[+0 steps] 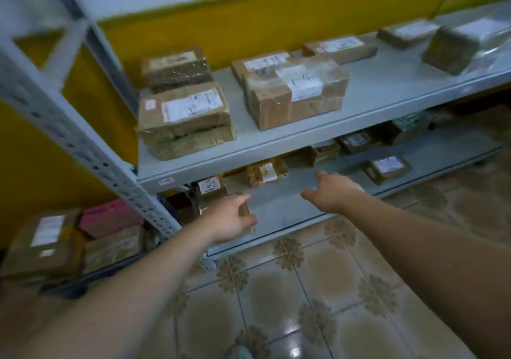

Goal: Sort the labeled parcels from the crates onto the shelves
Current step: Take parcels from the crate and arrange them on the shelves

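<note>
My left hand (229,220) grips a small parcel (245,211) at the front left of the lower shelf (279,206), while my right hand (331,192) reaches over that shelf, fingers loose and holding nothing. Farther back I see labeled boxes (296,95) lying on the upper shelf (387,93).

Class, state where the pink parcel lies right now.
In the head view, the pink parcel lies at lower left, left of the grey shelf upright, beside a labelled brown parcel.

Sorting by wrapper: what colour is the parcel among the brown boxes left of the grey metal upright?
The flat parcel is pink, in the head view.
</note>
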Demonstrator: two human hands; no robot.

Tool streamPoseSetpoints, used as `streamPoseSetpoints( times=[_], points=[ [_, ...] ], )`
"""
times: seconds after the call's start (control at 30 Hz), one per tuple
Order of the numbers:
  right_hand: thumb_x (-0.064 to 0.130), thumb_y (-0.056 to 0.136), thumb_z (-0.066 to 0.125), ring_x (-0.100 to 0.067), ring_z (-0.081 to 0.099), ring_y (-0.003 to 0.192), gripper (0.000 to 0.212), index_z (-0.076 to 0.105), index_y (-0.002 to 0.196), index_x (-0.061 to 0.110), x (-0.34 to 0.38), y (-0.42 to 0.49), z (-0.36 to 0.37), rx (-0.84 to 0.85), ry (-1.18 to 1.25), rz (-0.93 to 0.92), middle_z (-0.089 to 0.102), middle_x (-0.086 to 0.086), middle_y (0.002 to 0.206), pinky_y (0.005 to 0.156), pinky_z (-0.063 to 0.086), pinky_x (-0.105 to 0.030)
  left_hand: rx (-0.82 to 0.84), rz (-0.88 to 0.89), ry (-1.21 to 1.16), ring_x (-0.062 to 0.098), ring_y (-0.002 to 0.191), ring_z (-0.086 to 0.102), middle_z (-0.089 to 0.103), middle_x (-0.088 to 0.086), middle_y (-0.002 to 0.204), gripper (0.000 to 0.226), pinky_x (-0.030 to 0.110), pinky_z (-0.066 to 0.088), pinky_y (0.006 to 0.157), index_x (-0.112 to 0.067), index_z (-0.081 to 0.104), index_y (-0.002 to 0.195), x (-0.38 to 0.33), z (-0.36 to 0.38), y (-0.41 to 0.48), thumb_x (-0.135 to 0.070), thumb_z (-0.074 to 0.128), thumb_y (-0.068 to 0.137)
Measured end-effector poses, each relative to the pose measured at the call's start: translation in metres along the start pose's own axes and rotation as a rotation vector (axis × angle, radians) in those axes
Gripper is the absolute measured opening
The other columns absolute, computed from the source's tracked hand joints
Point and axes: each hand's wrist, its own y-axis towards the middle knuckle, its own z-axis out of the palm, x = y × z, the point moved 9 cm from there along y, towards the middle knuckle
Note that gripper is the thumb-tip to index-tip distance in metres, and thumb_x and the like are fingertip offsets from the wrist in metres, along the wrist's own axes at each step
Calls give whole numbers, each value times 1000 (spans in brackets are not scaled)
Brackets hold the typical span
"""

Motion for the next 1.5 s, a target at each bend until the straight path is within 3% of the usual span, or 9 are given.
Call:
streamPoseSetpoints(
  times=[0.13,0.23,0.47,0.6,0.87,1.17,1.5],
  points=[
    [62,94,45,-36,46,131,73,29,152,20,40,-78,-82,-91,-27,-149,44,-13,148,106,42,-47,-127,52,45,22,139,35,29,2,157,71,33,34,110,-25,25,152,-51,-64,-105,-48,57,93],
    [61,95,45,-33,45,133,72,28,154,23,74,-143,-129,-141,-54,-255,42,-10,152,106,43,-46,-261,25,37,21,130,46,41,1,150,71,30,39,102,-30,26,151,-68,-110,-184,-54,55,92],
    [62,96,44,-30,46,134,71,30,154,23,177,-288,-207,-318,-80,-484,41,-8,154,107,42,-46,-543,-15,119,18,140,34,31,-4,156,68,35,33,110,-32,28,150,-58,-194,-366,-48,59,91],
    [57,97,47,-30,41,138,67,34,152,21,243,-363,-202,-353,-32,-583,39,-7,155,108,39,-44,-633,-66,118,18,142,31,28,-4,158,69,37,31,112,-32,26,151,-8,-209,-455,-48,58,92],
    [59,98,44,-29,40,140,71,28,155,20,400,-468,-114,-260,-85,-764,37,-7,156,109,40,-43,-611,-245,59,22,140,35,32,1,156,68,37,36,109,-29,26,151,143,-191,-592,-49,56,93],
    [55,99,46,-27,42,138,66,32,153,21,506,-489,-61,-217,-131,-864,40,-5,154,106,42,-40,-584,-387,-26,22,139,36,31,0,156,69,37,37,108,-29,26,151,258,-176,-631,-48,58,92],
    [56,99,45,-28,43,137,67,32,153,20,599,-363,-24,-121,-141,-830,40,-7,154,105,41,-39,-504,-464,-124,21,131,45,37,1,153,68,33,43,98,-31,27,151,370,-202,-537,-48,58,92]
  ],
)
